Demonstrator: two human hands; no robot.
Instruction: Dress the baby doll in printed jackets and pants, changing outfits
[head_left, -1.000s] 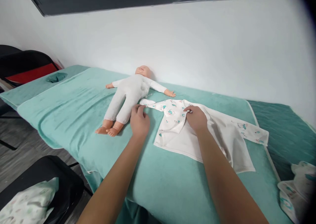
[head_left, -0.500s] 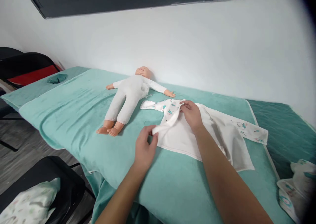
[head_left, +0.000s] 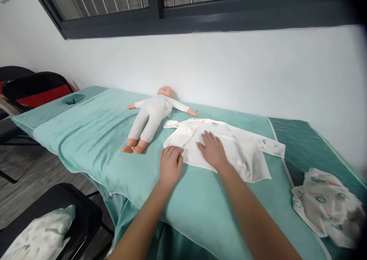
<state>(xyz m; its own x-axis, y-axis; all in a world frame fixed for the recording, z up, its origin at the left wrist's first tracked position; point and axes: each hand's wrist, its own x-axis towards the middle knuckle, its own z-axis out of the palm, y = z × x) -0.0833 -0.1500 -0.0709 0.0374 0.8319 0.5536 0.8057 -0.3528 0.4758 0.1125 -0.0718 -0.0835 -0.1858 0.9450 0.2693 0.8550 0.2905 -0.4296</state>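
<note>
A white baby garment lies spread on the teal towel, its inner white side up, with a printed sleeve sticking out to the right. My right hand rests flat on the garment's middle, fingers stretched out. My left hand lies at the garment's near left edge, fingers curled down onto the hem. A baby doll in a white suit lies on its back just left of the garment, head toward the wall.
A crumpled printed cloth sits at the bed's right end. Black chairs stand at the left, one near me bearing another printed cloth. A white wall and a dark window frame run behind the bed.
The garment's left flap has been opened out, so its white inner side shows. My right hand went from pinching the fabric to lying flat. The camera tilted up.
</note>
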